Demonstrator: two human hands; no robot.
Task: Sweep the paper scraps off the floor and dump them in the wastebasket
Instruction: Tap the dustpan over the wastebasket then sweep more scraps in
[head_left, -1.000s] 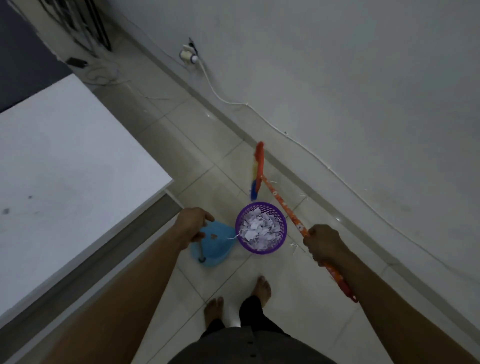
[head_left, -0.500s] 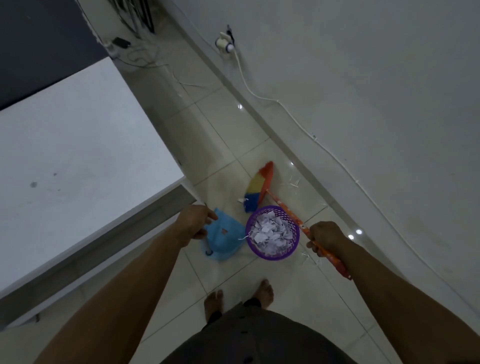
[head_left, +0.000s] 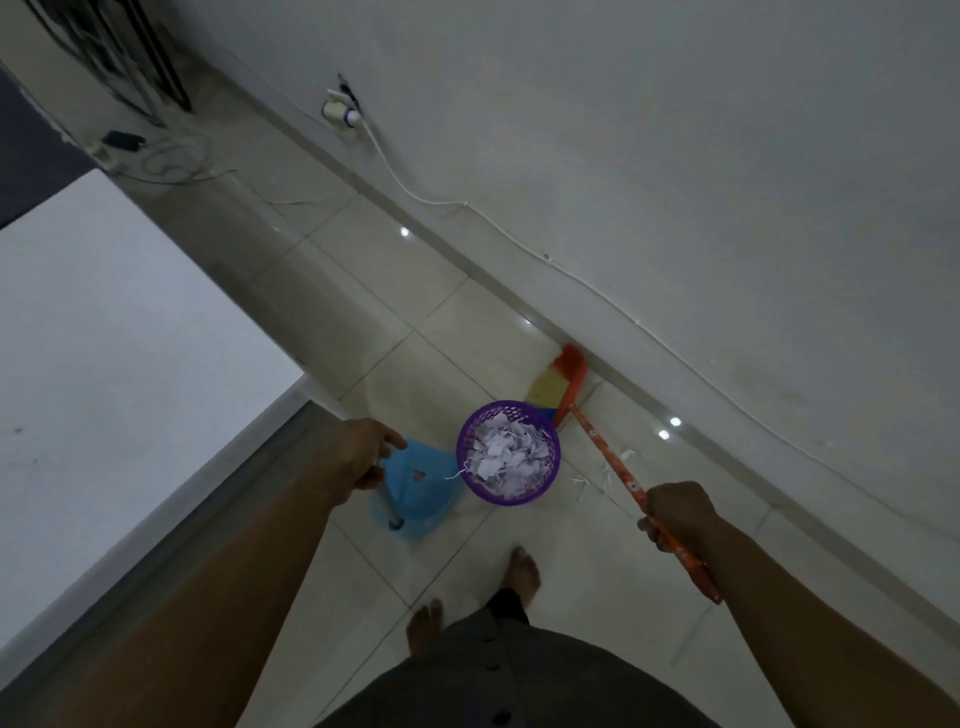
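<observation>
A purple mesh wastebasket (head_left: 470, 480) stands on the tiled floor, heaped with white paper scraps (head_left: 506, 457). Left of it a blue dustpan (head_left: 418, 491) rests on the floor; my left hand (head_left: 369, 454) grips the top of its upright handle. My right hand (head_left: 675, 512) is closed around the orange handle of a broom (head_left: 563, 379), whose red, yellow and blue bristles lie against the base of the wall behind the basket. A few loose scraps (head_left: 605, 475) lie on the floor between the basket and the broom handle.
A white table (head_left: 104, 374) fills the left side, its edge close to my left arm. The wall (head_left: 675, 182) runs diagonally on the right with a white cable and a plug. My bare feet (head_left: 524, 571) stand just behind the basket. Cables lie at the far end.
The broom head has swung right, from beside the basket to the foot of the wall. My right hand has moved right and nearer. The dustpan and basket stay put.
</observation>
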